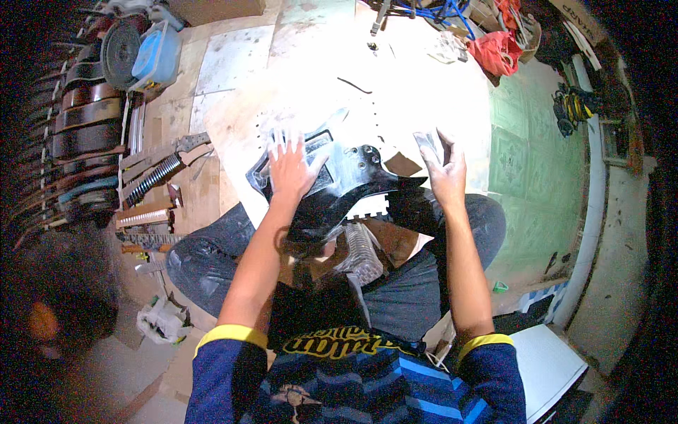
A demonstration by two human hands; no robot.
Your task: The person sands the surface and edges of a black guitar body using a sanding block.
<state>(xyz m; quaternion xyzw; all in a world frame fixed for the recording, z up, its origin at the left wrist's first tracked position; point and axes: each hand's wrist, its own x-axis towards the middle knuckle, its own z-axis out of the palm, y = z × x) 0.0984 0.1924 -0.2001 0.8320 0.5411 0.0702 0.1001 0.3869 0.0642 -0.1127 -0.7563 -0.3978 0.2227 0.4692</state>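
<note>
A black electric guitar body [357, 185], smeared with white dust, lies across my lap with rectangular cut-outs and several drilled holes in its face. My left hand [291, 168] rests flat on it over the cut-out area, fingers spread and coated with white powder. To the right of the body, my right hand [449, 177] is raised clear of it, pinching a small grey piece of sandpaper [428, 144] between thumb and fingers. A brown square piece [402, 164] lies between the guitar's edge and that hand.
Several guitar bodies [88, 116] are stacked at the far left, near a blue plastic tub [155, 55]. Guitar necks [169, 169] lie on the floor left of my knee. A red bag [496, 54] and blue cables [448, 13] sit at the back right. Strong light washes out the pale board ahead.
</note>
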